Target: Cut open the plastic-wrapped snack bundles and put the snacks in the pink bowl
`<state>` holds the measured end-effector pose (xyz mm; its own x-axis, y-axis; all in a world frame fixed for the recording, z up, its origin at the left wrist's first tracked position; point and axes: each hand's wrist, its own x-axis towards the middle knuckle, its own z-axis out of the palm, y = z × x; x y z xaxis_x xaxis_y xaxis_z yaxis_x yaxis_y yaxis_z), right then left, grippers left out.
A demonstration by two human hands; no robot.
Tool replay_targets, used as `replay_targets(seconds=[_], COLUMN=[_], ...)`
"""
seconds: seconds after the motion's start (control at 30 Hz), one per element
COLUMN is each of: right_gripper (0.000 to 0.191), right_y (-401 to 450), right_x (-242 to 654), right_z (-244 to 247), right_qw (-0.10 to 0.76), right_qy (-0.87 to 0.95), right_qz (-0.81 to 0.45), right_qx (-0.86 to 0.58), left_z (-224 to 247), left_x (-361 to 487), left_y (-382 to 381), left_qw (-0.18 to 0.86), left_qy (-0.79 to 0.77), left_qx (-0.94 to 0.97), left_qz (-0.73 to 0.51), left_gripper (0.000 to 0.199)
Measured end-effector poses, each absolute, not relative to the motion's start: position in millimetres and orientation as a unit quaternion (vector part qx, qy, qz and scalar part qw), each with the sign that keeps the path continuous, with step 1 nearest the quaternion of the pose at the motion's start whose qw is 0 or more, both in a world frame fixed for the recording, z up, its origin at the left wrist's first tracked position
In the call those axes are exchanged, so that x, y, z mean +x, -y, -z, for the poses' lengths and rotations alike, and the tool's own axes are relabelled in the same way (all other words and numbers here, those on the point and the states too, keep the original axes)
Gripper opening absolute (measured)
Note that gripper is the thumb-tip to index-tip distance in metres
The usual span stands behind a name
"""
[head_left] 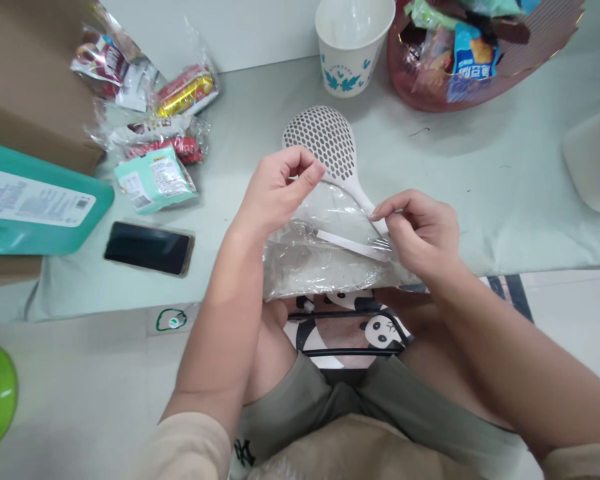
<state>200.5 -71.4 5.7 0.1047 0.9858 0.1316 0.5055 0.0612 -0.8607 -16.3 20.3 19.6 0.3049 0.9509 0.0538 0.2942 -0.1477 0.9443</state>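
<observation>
A white perforated skimmer (325, 141) lies on the pale green cloth, its handle slanting toward my right hand. My left hand (285, 187) hovers by the lower left edge of the skimmer's head, thumb and fingers pinched; what they hold, if anything, is too small to make out. My right hand (417, 230) is closed beside the handle's end, its fingertips at the handle; its grip is partly hidden. Below the skimmer, clear crinkled plastic (305, 263) lies at the table's front edge, with a slim white strip (353, 245) on or in it.
A black phone (149, 248), snack packets (155, 179) and a teal jug (45, 200) are on the left. A paper cup (353, 50) and a pink bowl of snacks (430, 97) stand at the back. Another white container (595, 160) is at the right edge.
</observation>
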Motion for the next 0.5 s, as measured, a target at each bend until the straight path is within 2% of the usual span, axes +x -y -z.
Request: replay_targets(seconds=[0.27,0.4,0.5], right_gripper=[0.014,0.016,0.013], right_y=[70.1,67.2,65.9], right_x=[199.3,202.0,204.0], right_z=[-1.6,-2.4,-3.7], right_qw=[0.477,0.443,0.385], right_qy=[0.555,0.57,0.605], right_qz=[-0.216,-0.303,-0.333], right_qx=[-0.647,-0.622,-0.612], left_z=[-9.2,-8.9,-10.2], left_x=[-12.0,-10.3,-13.4], left_y=[-24.8,-22.7,-22.0], left_qw=[0.341,0.408,0.409], left_qy=[-0.522,-0.505,-0.5], left_qx=[0.654,0.641,0.659], left_qz=[-0.429,-0.41,-0.385], left_gripper=[0.042,0.044,0.046])
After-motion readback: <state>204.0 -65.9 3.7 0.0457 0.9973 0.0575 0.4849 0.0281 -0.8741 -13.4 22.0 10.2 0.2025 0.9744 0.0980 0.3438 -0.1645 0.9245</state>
